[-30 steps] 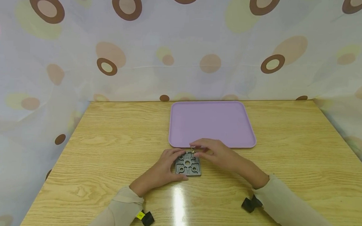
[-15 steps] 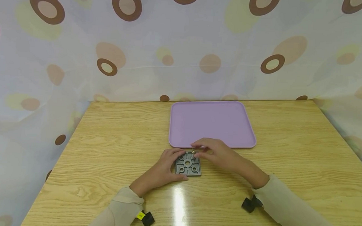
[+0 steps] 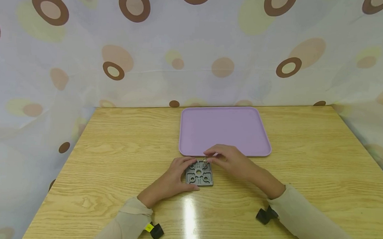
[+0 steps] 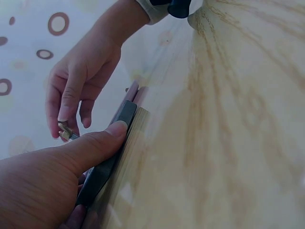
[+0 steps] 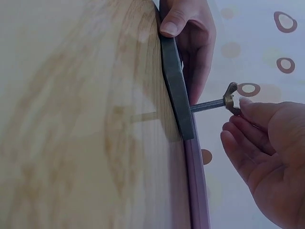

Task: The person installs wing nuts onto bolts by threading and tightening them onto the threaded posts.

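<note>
A square grey metal plate [image 3: 198, 173] with ribs and round holes lies flat on the wooden table. My left hand [image 3: 174, 177] grips it from the left, thumb along the near edge and fingers at the far edge. From the plate's far right corner a threaded bolt [image 5: 207, 106] stands upright, with a brass-coloured wing nut [image 5: 230, 99] at its top end. The thumb and fingertips of my right hand [image 3: 229, 161] pinch the wing nut. In the left wrist view the wing nut [image 4: 65, 130] shows between those fingertips, while the left thumb hides part of the bolt.
Just beyond the plate lies a shallow purple tray [image 3: 222, 131], partly overlapped by the right hand in the head view. A patterned cloth [image 3: 194, 45] hangs behind the table [image 3: 130, 138] and along its sides.
My right thumb has shifted slightly upward and away at the wing nut, and more of the bolt shows beneath it. My left hand and the plate stay put.
</note>
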`<state>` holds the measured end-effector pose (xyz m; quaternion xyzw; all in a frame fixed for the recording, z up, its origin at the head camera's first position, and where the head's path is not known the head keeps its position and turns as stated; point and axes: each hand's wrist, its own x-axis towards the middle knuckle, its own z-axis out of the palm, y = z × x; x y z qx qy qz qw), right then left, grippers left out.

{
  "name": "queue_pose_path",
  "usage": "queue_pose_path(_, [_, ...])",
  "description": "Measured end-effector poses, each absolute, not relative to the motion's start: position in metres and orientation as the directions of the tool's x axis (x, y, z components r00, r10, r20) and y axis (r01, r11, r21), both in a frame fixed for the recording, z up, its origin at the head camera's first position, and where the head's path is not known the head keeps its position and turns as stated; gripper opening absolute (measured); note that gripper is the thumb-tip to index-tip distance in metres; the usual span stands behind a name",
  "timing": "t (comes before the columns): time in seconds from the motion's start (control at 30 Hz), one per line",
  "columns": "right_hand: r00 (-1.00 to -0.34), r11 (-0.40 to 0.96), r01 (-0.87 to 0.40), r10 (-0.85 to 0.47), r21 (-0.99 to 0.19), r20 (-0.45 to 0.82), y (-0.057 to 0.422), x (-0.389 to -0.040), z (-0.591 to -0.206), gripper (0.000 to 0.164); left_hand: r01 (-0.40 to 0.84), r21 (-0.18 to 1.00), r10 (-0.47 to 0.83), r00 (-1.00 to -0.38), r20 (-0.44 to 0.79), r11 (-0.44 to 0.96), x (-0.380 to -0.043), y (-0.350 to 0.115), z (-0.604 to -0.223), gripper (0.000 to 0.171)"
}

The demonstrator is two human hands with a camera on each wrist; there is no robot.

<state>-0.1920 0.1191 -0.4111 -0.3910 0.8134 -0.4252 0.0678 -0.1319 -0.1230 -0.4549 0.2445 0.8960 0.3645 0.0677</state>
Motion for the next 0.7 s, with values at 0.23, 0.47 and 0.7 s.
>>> queue_pose_path(0.23, [-0.7, 0.359, -0.58, -0.679, -0.731, 0.222, 0.1199, -0.1925, -0.411, 0.019, 0.388, 0.688, 0.491, -0.87, 0.052, 0.614, -0.1322, -0.123, -0.4548, 0.088])
queue_pose_path(0.47, [-0.703, 0.363, -0.589, -0.67, -0.722, 0.237, 0.1214, -0.1924, -0.4111, 0.012, 0.385, 0.693, 0.492, -0.869, 0.05, 0.61, -0.1322, -0.1226, -0.4546, 0.088])
queue_pose_path(0.7, [-0.685, 0.344, -0.611, -0.681, -0.713, 0.259, 0.1217, -0.193, -0.4123, 0.009, 0.384, 0.692, 0.492, -0.869, 0.049, 0.611, -0.1327, -0.1232, -0.455, 0.088])
